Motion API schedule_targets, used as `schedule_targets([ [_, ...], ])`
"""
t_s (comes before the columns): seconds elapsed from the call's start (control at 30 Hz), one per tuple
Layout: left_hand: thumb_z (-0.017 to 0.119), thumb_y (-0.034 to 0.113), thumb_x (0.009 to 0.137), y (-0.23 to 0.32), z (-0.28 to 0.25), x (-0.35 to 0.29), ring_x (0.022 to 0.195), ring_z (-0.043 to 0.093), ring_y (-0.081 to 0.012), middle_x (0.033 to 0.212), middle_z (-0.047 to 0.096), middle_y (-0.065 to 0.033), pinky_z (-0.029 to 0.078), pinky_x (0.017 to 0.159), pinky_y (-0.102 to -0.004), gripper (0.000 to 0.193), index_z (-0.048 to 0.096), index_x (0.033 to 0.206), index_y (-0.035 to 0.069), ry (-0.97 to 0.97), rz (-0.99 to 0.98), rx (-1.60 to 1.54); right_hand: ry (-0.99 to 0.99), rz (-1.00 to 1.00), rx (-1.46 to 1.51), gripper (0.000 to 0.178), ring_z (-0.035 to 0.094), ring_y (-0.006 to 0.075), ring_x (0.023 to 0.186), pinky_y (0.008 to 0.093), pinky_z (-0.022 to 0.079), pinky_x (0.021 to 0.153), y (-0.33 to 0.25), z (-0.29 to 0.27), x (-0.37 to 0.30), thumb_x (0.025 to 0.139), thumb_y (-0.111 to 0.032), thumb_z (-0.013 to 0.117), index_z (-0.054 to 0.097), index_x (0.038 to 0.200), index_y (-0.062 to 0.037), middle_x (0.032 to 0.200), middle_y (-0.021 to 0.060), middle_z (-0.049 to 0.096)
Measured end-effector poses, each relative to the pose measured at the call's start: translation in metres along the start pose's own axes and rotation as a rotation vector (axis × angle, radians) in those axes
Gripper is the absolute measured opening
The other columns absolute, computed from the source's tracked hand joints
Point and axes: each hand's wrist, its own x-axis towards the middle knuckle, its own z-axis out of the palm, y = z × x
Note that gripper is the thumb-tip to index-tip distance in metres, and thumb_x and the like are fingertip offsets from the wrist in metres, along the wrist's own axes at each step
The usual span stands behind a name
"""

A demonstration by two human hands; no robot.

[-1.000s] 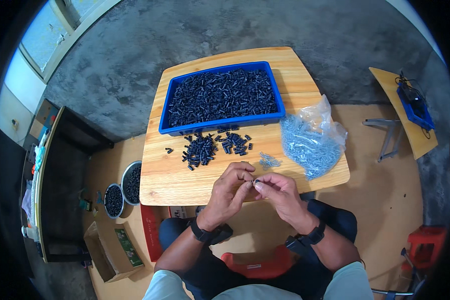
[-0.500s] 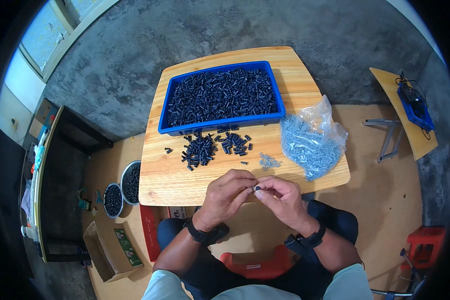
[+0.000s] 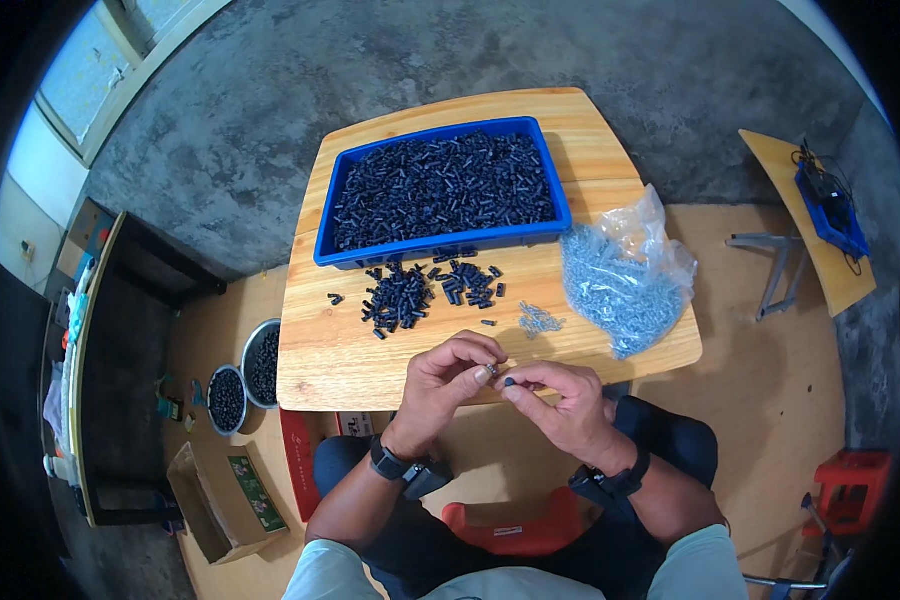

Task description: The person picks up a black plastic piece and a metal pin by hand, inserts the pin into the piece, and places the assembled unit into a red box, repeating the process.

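Over the table's near edge, my left hand (image 3: pixel 448 378) pinches a small metallic piece (image 3: pixel 492 370) between thumb and fingers; it is too small to make out fully. Just to its right, my right hand (image 3: pixel 562 402) grips a small black plastic part (image 3: pixel 510 382) at its fingertips. The two hands are close, with a narrow gap between their fingertips. Beyond them lie a loose pile of black plastic parts (image 3: pixel 398 298) and a small heap of silver screws (image 3: pixel 539 319). A single black part (image 3: pixel 488 323) lies apart, near the screws.
A blue tray (image 3: pixel 450 242) full of black parts stands at the table's back. A clear plastic bag (image 3: pixel 625 290) of screws sits at the right. Metal bowls (image 3: pixel 227 400) of black pieces and a cardboard box (image 3: pixel 225 505) are on the floor at left.
My fingertips have drawn slightly apart; earlier they met around the small part. The metallic piece now shows in the left fingers and the black part in the right.
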Motion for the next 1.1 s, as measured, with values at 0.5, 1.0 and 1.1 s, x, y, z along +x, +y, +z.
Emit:
schedule_targets([
  [0.5, 0.073, 0.012, 0.092, -0.005, 0.0, -0.002, 0.098, 0.063, -0.0187, 0.107, 0.067, -0.0126, 0.051, 0.089, -0.034, 0.012, 0.069, 0.099, 0.002, -0.02, 0.003, -0.049, -0.006, 0.058, 0.053, 0.014, 0.071, 0.0131, 0.078, 0.0266, 0.056, 0.07, 0.004, 0.002, -0.001, 0.089, -0.007, 0.075, 0.073, 0.1, 0.0009, 0.088, 0.0089, 0.075],
  [1.0, 0.072, -0.006, 0.082, 0.012, 0.003, 0.001, 0.08, 0.072, -0.0241, 0.089, 0.07, -0.0132, 0.056, 0.071, -0.0319, 0.011, 0.068, 0.091, -0.002, -0.032, 0.301, 0.669, -0.021, 0.343, 0.318, 0.018, 0.066, 0.0049, 0.079, 0.0208, 0.052, 0.069, 0.019, 0.005, -0.003, 0.093, -0.01, 0.074, 0.074, 0.105, 0.0026, 0.091, 0.0031, 0.074],
  [1.1, 0.073, -0.006, 0.082, 0.013, 0.003, 0.0, 0.082, 0.071, -0.0232, 0.09, 0.071, -0.012, 0.056, 0.073, -0.0319, 0.014, 0.069, 0.094, -0.001, -0.042, 0.285, 0.68, -0.031, 0.409, 0.281, 0.017, 0.065, 0.0044, 0.079, 0.0201, 0.052, 0.069, 0.019, 0.002, -0.003, 0.093, -0.01, 0.074, 0.074, 0.105, 0.0031, 0.091, 0.0025, 0.074],
])
